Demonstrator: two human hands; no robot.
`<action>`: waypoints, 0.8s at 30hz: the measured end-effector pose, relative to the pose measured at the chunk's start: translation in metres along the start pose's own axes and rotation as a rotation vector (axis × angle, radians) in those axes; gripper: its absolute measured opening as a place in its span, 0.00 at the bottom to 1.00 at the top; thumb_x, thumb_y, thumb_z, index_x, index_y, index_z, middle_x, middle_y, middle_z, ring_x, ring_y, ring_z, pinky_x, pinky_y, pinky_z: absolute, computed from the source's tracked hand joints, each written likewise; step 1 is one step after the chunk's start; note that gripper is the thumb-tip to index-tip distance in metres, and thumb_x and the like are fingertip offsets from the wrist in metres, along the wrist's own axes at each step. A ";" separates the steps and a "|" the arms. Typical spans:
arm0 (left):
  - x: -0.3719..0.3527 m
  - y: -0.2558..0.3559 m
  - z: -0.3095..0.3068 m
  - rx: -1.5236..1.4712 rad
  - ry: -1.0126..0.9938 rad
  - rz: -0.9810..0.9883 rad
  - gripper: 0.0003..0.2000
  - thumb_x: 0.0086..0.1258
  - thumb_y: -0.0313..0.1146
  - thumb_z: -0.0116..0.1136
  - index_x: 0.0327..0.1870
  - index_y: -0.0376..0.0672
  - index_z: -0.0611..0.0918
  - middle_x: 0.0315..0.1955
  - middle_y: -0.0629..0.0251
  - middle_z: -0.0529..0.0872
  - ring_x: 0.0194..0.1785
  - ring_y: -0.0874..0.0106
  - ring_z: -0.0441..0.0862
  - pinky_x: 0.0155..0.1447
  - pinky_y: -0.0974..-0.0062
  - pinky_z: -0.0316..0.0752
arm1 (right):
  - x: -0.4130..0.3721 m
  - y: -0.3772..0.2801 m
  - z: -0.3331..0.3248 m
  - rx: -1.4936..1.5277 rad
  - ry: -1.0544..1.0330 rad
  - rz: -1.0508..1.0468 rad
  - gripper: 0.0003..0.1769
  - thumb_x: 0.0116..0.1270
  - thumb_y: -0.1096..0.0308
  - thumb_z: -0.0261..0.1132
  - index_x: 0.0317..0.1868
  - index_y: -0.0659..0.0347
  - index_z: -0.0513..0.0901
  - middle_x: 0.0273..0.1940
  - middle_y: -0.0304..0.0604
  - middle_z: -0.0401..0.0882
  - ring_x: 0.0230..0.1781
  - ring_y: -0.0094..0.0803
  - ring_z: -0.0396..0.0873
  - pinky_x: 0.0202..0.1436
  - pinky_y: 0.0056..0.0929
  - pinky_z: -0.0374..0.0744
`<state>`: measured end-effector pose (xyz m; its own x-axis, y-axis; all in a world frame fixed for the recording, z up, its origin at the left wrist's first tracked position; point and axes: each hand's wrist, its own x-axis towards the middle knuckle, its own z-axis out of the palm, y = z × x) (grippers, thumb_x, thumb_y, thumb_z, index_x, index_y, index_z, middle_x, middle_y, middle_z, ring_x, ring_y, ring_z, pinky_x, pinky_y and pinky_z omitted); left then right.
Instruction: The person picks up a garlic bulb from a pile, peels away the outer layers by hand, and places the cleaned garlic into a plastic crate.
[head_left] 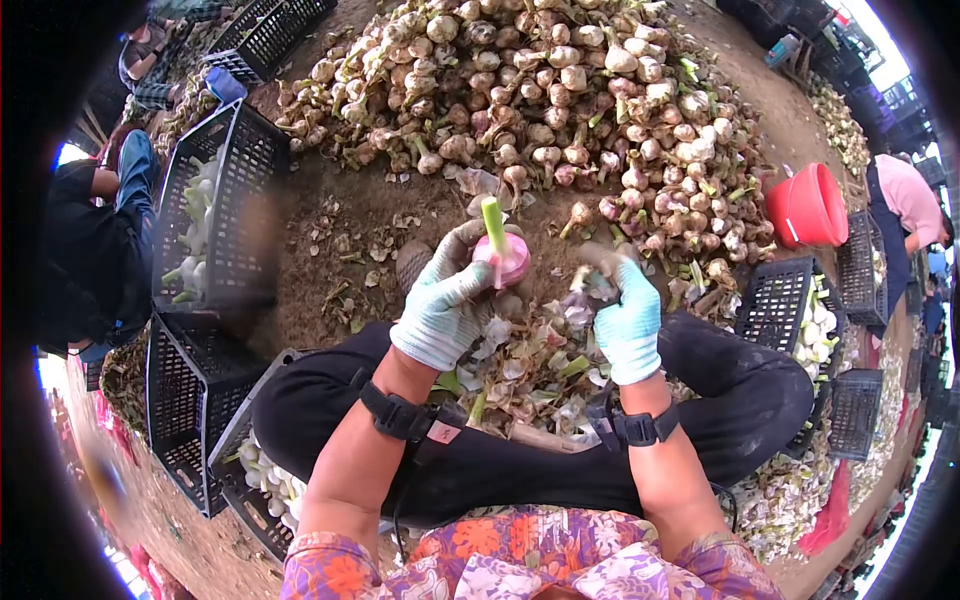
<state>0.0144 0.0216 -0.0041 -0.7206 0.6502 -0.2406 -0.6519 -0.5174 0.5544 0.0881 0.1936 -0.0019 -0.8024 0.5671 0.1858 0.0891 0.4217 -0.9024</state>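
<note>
My left hand (445,300), in a pale glove with a dirty fingertip area, is closed around a pink-purple garlic bulb (505,262) whose short green stem points up. To its right, my right hand (625,315), gloved alike, has its fingers bent over some loose papery skins (592,285); the fingertips are smeared by motion, and whether they grip the skins is unclear. The two hands are apart. Beneath them a heap of peeled skins (530,385) lies between my crossed legs.
A large garlic pile (560,90) lies ahead. Black crates stand at left (245,210) and right (775,305), some holding trimmed bulbs. Beyond the right crate is a red bucket (808,205). Other people sit at far left (95,230) and far right (905,200).
</note>
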 end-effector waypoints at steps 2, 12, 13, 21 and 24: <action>0.006 -0.011 -0.004 0.030 0.057 0.182 0.26 0.53 0.27 0.61 0.55 0.46 0.68 0.48 0.57 0.75 0.48 0.63 0.75 0.47 0.67 0.75 | -0.004 0.003 -0.007 0.230 -0.339 0.105 0.13 0.59 0.80 0.53 0.45 0.68 0.74 0.38 0.42 0.74 0.33 0.26 0.72 0.35 0.21 0.73; 0.004 -0.009 -0.011 0.058 0.075 0.137 0.22 0.53 0.19 0.58 0.50 0.39 0.68 0.46 0.60 0.75 0.47 0.67 0.75 0.51 0.71 0.73 | -0.007 0.004 0.028 0.063 -0.285 -0.053 0.07 0.48 0.82 0.55 0.31 0.67 0.74 0.29 0.47 0.75 0.27 0.30 0.76 0.30 0.24 0.73; 0.002 -0.006 -0.007 0.118 0.079 0.154 0.22 0.52 0.29 0.63 0.50 0.41 0.71 0.45 0.54 0.76 0.48 0.61 0.75 0.56 0.66 0.68 | -0.004 0.010 0.025 0.194 -0.324 0.140 0.07 0.49 0.82 0.54 0.30 0.67 0.75 0.28 0.46 0.76 0.27 0.27 0.75 0.30 0.23 0.72; -0.001 0.002 0.002 0.054 -0.122 -0.024 0.28 0.55 0.37 0.61 0.55 0.34 0.68 0.51 0.51 0.72 0.50 0.63 0.75 0.51 0.69 0.74 | 0.012 0.007 -0.003 0.363 -0.214 0.208 0.12 0.61 0.81 0.46 0.44 0.70 0.72 0.37 0.41 0.75 0.32 0.16 0.69 0.28 0.11 0.67; 0.001 -0.001 -0.007 -0.013 -0.100 -0.054 0.30 0.53 0.39 0.63 0.55 0.33 0.67 0.52 0.52 0.72 0.49 0.64 0.75 0.51 0.70 0.73 | 0.000 -0.009 -0.009 0.831 -0.336 0.247 0.15 0.62 0.79 0.48 0.49 0.70 0.70 0.38 0.46 0.77 0.28 0.16 0.71 0.23 0.10 0.68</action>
<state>0.0124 0.0190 -0.0106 -0.6578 0.7291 -0.1890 -0.6926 -0.4869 0.5322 0.0928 0.1959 0.0095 -0.9574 0.2836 -0.0537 -0.0670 -0.3993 -0.9144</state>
